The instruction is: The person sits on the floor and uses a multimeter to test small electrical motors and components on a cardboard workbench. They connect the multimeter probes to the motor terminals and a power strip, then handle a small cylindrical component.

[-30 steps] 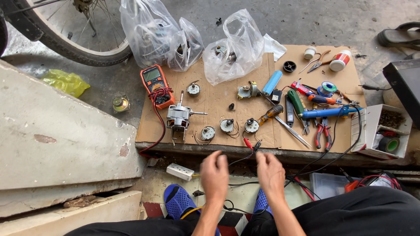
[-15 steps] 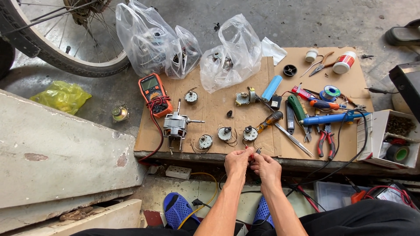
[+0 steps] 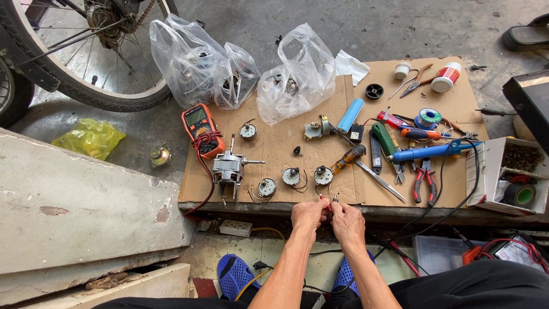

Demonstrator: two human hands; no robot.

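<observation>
Low in the middle of the frame, the left hand (image 3: 309, 215) and the right hand (image 3: 347, 220) meet at the near edge of the flat brown cardboard-covered counter (image 3: 274, 146), each grip pinched on one of the thin red and black probe tips (image 3: 327, 198), which lie just beside a small round silver motor (image 3: 323, 175). Directly above the hands more small round motors sit in a row, with a larger bare metal motor with a shaft (image 3: 230, 170) to the left and an orange handheld multimeter (image 3: 201, 130) above it, its red lead trailing off the counter's left edge. To the right, a blue soldering iron (image 3: 426, 152), red-handled pliers (image 3: 424, 182) and screwdrivers crowd the surface. Three clear plastic bags (image 3: 229, 68) holding metal parts stand along the far edge. An open white cardboard box (image 3: 512, 174) at the right edge holds a roll of black tape. Bare cardboard lies at centre.
</observation>
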